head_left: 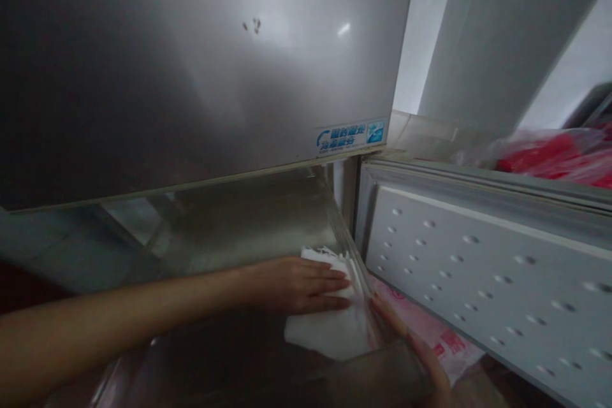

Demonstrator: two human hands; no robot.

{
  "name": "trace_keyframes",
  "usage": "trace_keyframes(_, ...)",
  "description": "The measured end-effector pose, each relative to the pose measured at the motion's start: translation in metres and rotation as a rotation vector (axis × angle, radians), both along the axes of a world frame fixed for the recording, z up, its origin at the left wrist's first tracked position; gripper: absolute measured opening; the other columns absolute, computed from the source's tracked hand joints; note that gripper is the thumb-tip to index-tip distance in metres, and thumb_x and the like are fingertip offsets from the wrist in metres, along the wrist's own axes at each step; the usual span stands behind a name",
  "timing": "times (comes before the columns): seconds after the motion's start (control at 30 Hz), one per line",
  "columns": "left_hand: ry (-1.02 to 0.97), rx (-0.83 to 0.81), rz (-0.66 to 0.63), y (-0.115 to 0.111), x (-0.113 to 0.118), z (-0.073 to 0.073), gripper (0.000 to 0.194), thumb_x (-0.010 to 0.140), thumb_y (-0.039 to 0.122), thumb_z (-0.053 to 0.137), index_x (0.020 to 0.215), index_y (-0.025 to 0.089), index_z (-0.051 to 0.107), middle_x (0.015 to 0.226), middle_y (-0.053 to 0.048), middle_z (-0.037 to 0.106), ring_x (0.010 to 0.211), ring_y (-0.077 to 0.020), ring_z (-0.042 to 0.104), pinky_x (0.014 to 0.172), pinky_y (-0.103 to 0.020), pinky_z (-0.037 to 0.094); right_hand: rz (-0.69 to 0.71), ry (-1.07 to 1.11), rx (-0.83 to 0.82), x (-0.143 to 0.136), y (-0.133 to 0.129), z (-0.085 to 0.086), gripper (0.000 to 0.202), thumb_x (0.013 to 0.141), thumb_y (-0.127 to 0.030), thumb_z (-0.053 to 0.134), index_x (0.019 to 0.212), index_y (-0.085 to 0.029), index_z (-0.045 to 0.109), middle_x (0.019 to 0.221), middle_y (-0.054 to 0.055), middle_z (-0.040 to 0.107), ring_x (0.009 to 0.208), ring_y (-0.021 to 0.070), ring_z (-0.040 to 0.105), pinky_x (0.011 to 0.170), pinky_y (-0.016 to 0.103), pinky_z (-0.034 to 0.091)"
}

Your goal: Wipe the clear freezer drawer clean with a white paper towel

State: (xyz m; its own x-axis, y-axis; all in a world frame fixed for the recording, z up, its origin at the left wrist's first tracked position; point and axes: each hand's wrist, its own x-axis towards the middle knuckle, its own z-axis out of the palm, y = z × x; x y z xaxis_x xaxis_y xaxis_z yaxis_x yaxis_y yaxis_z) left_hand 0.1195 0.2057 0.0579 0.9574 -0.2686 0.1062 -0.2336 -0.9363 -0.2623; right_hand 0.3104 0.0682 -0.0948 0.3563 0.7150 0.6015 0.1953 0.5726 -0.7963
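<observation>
While the white cloth (329, 335) is pressed under the left hand (294, 284), it is kept against the inner surface of a clear, greyish drawer (258, 217), close to the drawer's right side wall (340, 229). The left hand is laid flat, palm down, with its fingers extended and slightly apart; nothing is seen clamped between them. The left forearm is stretched in from the left side of the view, across the drawer. The right hand (424, 357) is placed at the outer side of that wall, near the lower right, and is partly covered by the near corner of the drawer; whether its fingers are closed on the wall cannot be told. Above the drawer, a grey metallic door (205, 76) is seen, marked with a blue sticker (351, 138) at its lower right corner. To the right, a dimpled panel (430, 261) is shown swung open. Below it, a pink-and-white plastic bag (442, 339) is partly visible, and red plastic-wrapped items (549, 156) are seen beyond the panel's top edge. Lower areas are dark and blurred.
</observation>
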Motion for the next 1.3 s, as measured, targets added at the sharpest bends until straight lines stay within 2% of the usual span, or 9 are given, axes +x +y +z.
trace_keyframes(0.17,0.093,-0.07,0.258,0.074,-0.003,0.007,0.042,0.101,0.013,0.037,0.139,0.021,0.051,0.146,-0.009,0.047,0.133,-0.0178,0.048,0.113,-0.031,0.038,0.039,-0.046,0.096,0.014,0.028,-0.017,0.047,0.087,-0.066,0.046,0.106,-0.03,0.069,0.095,0.005,0.076,0.091,0.0262,0.072,0.079,0.043,0.059)
trace_keyframes(0.3,0.07,-0.17,0.53,0.132,-0.001,0.017,0.046,0.099,0.008,0.036,0.14,0.025,0.049,0.148,-0.006,0.045,0.136,-0.0188,0.044,0.114,-0.036,0.036,0.035,-0.076,0.159,0.019,0.031,-0.022,0.044,0.086,-0.063,0.051,0.114,-0.033,0.067,0.1,0.004,0.075,0.096,0.0278,0.071,0.085,0.048,0.057)
trace_keyframes(0.47,0.03,-0.153,0.719,0.157,0.006,0.022,0.048,0.097,0.003,0.034,0.138,0.021,0.051,0.148,-0.006,0.046,0.137,-0.019,0.042,0.116,-0.036,0.03,-0.046,-0.088,0.246,0.02,0.037,-0.019,0.042,0.081,-0.064,0.056,0.117,-0.042,0.064,0.103,0.002,0.073,0.097,0.0308,0.071,0.082,0.051,0.058)
trace_keyframes(0.63,0.018,-0.242,0.763,0.132,0.005,0.013,0.046,0.098,0.01,0.038,0.14,0.026,0.049,0.148,-0.005,0.046,0.136,-0.0215,0.043,0.113,-0.039,0.037,-0.107,-0.05,0.274,0.002,0.02,-0.005,0.036,0.085,-0.055,0.053,0.12,-0.046,0.059,0.106,-0.001,0.073,0.09,0.028,0.072,0.074,0.047,0.061)
trace_keyframes(0.8,0.06,-0.084,0.427,0.065,-0.001,0.001,0.043,0.1,0.01,0.033,0.14,0.018,0.049,0.147,-0.01,0.047,0.137,-0.0197,0.043,0.114,-0.035,0.036,-0.189,0.038,0.206,-0.021,-0.015,0.013,0.046,0.086,-0.054,0.05,0.13,-0.039,0.053,0.127,0.003,0.065,0.118,0.0324,0.061,0.094,0.056,0.053)
trace_keyframes(0.93,-0.002,-0.015,0.225,0.005,-0.006,-0.008,0.04,0.102,0.014,0.032,0.138,0.015,0.049,0.142,-0.011,0.053,0.132,-0.0201,0.05,0.112,-0.033,0.04,-0.104,0.003,0.212,-0.019,-0.016,0.026,0.049,0.085,-0.057,0.053,0.131,-0.041,0.051,0.129,0.003,0.064,0.118,0.0329,0.061,0.095,0.057,0.052)
trace_keyframes(1.03,-0.035,-0.039,0.142,-0.021,-0.007,-0.009,0.037,0.102,0.018,0.035,0.135,0.015,0.052,0.14,-0.01,0.055,0.13,-0.019,0.052,0.114,-0.033,0.037,-0.085,-0.012,0.25,-0.015,-0.01,0.028,0.05,0.086,-0.057,0.052,0.132,-0.04,0.05,0.126,0.004,0.066,0.115,0.0319,0.063,0.091,0.056,0.054)
trace_keyframes(1.17,0.007,-0.045,0.064,-0.02,-0.005,-0.001,0.038,0.102,0.016,0.033,0.133,0.016,0.055,0.139,-0.008,0.056,0.129,-0.0189,0.052,0.115,-0.032,0.035,-0.114,-0.019,0.201,-0.016,-0.012,0.03,0.049,0.085,-0.057,0.054,0.131,-0.039,0.051,0.125,0.005,0.066,0.114,0.0318,0.064,0.092,0.057,0.054)
trace_keyframes(1.3,0.069,-0.042,0.022,0.014,-0.005,0.005,0.04,0.102,0.015,0.031,0.133,0.018,0.057,0.142,-0.005,0.053,0.133,-0.0173,0.048,0.117,-0.029,0.031,-0.136,-0.015,0.189,-0.019,-0.018,0.034,0.048,0.086,-0.058,0.051,0.129,-0.038,0.052,0.122,0.005,0.068,0.113,0.0322,0.064,0.093,0.058,0.053)
